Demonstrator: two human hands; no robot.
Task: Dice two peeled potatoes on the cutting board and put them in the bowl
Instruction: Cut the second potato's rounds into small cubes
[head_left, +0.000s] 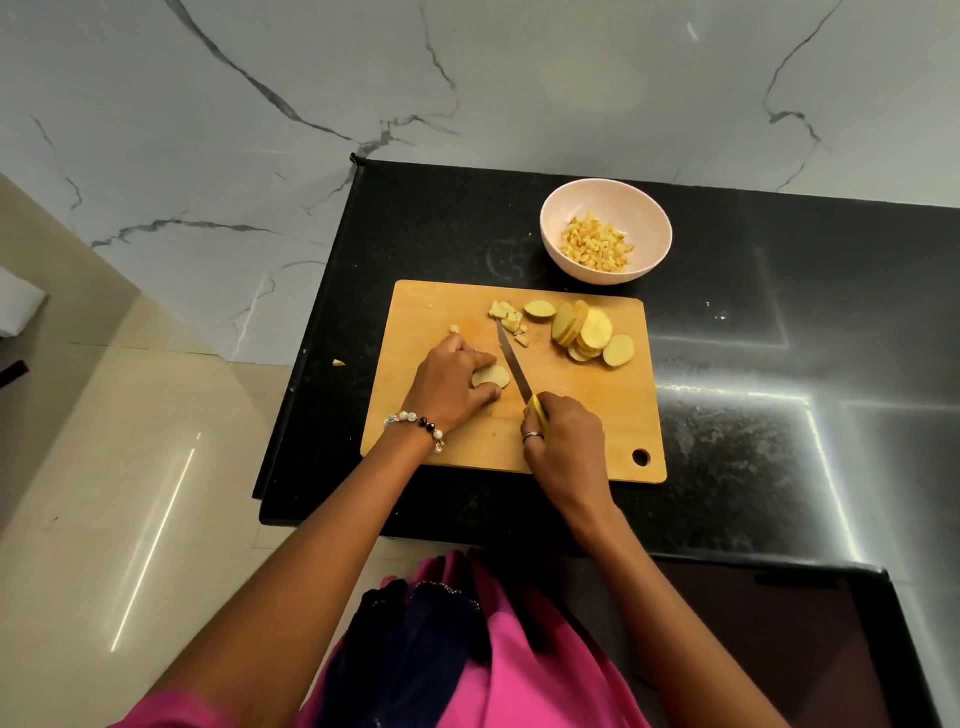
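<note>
Mid-dice, centre of the frame. Left hand curled over a small stack of potato slices on the wooden cutting board, fingertips just beside the blade. Right hand wrapped round the yellow handle of the knife, blade angled up and left, tip near a little heap of cut pieces. More uncut slices fanned out toward the upper right of the board. Pale bowl above the board on the black counter, already holding a mound of diced potato.

Risks from here:

- Nicked fingertip: left index finger lying very close to the edge, knuckles not clearly tucked. Likely on a hurried downstroke or a wet slice slipping sideways.
- Stack shifting: thin rounds piled on each other, probably slick. Uneven dice or a skidding blade as a result.
- Pieces lost off the board: one crumb already on the counter at the left edge, another near the board's left side. More likely to scatter with forceful chopping so near that edge.
- Spills in transfer: bowl apart from the board, so a gap to cross.
</note>
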